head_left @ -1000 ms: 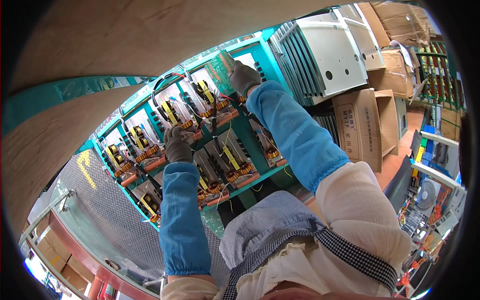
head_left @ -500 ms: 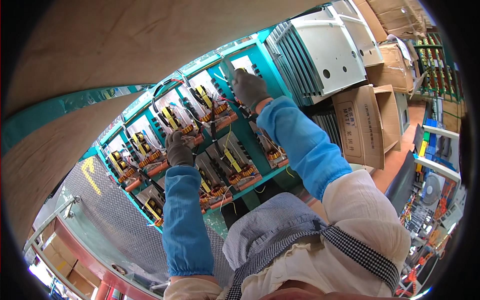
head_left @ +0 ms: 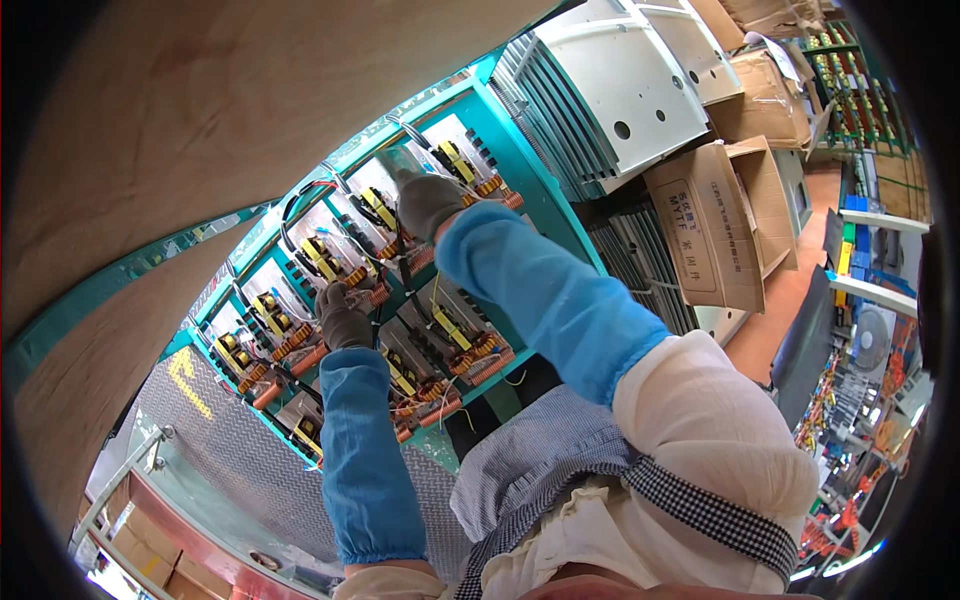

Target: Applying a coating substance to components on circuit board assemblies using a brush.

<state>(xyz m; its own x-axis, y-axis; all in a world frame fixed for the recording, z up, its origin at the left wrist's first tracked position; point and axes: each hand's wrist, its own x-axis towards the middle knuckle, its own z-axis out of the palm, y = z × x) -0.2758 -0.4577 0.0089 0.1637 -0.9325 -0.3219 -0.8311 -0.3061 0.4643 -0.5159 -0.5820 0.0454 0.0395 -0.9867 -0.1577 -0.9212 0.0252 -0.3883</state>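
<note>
A teal metal frame (head_left: 545,205) holds several circuit boards with yellow transformers (head_left: 322,258), copper-wound coils (head_left: 487,347) and dark heat sinks. My left hand (head_left: 342,318), in a grey glove, rests on the boards at the frame's middle, its fingers loosely extended beside a coil and holding nothing visible. Farther up and to the right, my right hand (head_left: 430,203), gloved too, is closed around a flat grey-green thing (head_left: 396,163), blurred and too unclear to name. That thing reaches over the upper row, between two boards with yellow transformers. Blue sleeves cover both forearms.
A large brown curved panel (head_left: 250,110) overhangs the frame at the upper left. Pale metal housings (head_left: 620,90) with fins and an open cardboard box (head_left: 705,230) stand at the right. Patterned metal flooring (head_left: 245,410) lies at the lower left.
My right hand has moved left and down across the upper row with the grey-green thing, uncovering the board at the right end. The view has shifted; my left hand stays on the boards.
</note>
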